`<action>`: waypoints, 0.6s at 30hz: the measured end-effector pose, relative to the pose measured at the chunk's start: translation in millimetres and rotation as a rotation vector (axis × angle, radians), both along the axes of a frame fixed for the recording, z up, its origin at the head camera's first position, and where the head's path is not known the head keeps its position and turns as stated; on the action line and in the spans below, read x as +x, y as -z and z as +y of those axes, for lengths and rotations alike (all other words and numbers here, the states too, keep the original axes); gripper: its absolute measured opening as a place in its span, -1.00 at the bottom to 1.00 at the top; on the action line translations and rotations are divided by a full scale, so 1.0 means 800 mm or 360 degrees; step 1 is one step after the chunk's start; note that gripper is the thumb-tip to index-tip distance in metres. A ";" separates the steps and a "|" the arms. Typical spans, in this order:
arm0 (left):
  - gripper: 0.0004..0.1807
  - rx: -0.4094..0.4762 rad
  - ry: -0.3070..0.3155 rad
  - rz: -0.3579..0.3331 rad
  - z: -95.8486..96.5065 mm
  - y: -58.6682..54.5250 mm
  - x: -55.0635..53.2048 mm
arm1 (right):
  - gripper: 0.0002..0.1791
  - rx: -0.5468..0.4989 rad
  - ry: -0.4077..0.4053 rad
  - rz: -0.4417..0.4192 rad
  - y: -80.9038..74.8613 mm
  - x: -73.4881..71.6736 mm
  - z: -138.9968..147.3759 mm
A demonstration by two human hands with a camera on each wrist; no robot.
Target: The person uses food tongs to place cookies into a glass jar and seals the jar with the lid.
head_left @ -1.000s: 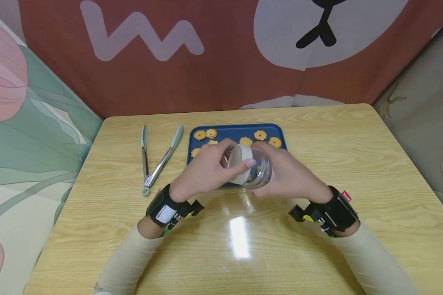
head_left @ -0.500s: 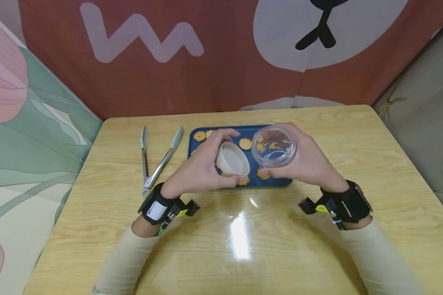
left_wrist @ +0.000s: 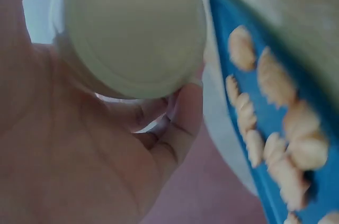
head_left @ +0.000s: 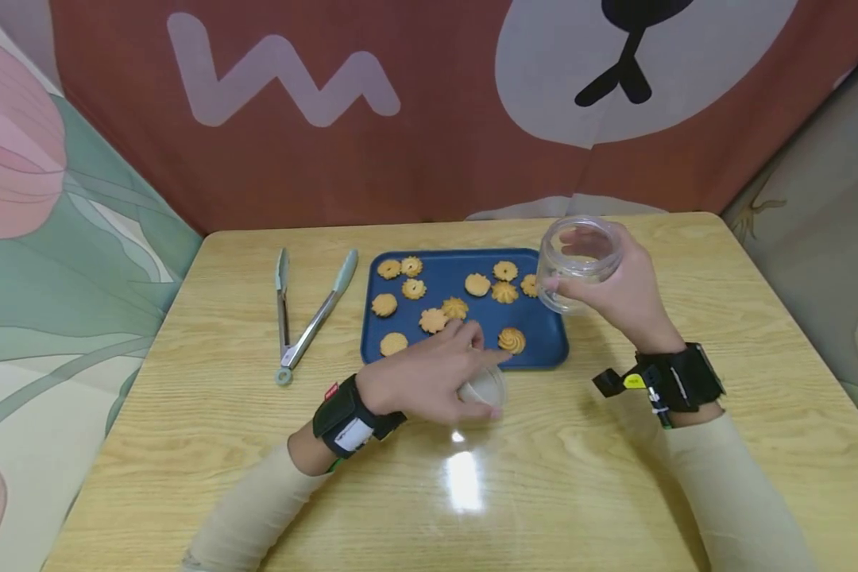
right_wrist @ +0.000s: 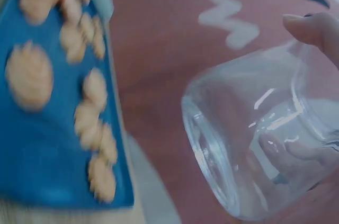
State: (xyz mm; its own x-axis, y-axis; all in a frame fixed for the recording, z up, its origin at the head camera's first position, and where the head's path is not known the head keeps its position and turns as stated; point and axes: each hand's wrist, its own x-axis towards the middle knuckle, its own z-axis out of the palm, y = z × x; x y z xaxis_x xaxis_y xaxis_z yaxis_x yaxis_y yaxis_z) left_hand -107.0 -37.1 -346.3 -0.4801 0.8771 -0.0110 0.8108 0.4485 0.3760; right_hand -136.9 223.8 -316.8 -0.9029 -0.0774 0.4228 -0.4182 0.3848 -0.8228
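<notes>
My left hand (head_left: 439,377) grips a round whitish lid (head_left: 485,388) just over the front edge of the blue tray (head_left: 436,262). The lid's flat face (left_wrist: 135,28) fills much of the left wrist view, with fingers curled about its side. In my right hand (head_left: 632,290) is a clear jar (head_left: 579,266), held above the tray's right end with its mouth uncovered. Nothing shows inside the jar (right_wrist: 259,134). Several round cookies (head_left: 511,340) lie scattered on the tray, some fluted or swirled. The left hand hides part of the tray's front.
A pair of tongs (head_left: 296,342) with pale blue-grey tips lies spread on the wooden table (head_left: 186,445), left of the tray. A reddish-brown cloth with printed shapes (head_left: 436,159) hangs behind the table's back edge.
The lid has come off the jar. My left hand has brought it down toward the tray's front edge, while my right hand has carried the jar up and to the right.
</notes>
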 end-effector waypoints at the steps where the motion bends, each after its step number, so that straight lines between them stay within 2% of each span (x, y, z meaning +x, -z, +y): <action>1: -0.23 -0.0024 0.0033 0.0006 0.004 0.005 0.002 | -0.23 0.0000 0.0031 0.0000 0.005 -0.004 0.004; 4: -0.23 -0.0082 0.0088 -0.0002 0.014 0.017 0.008 | -0.22 0.0004 0.0117 0.0009 0.017 -0.013 0.014; 8: -0.18 -0.0124 0.0095 0.0004 0.024 0.028 0.015 | -0.23 -0.0068 0.0211 0.0016 0.035 -0.024 0.024; 16: -0.18 -0.0266 0.0115 0.0091 0.029 0.038 0.021 | -0.19 -0.0182 0.0376 -0.0059 0.069 -0.040 0.041; 18: -0.21 -0.0297 0.0119 0.0148 0.030 0.038 0.023 | -0.18 -0.0186 0.0402 -0.0100 0.083 -0.048 0.049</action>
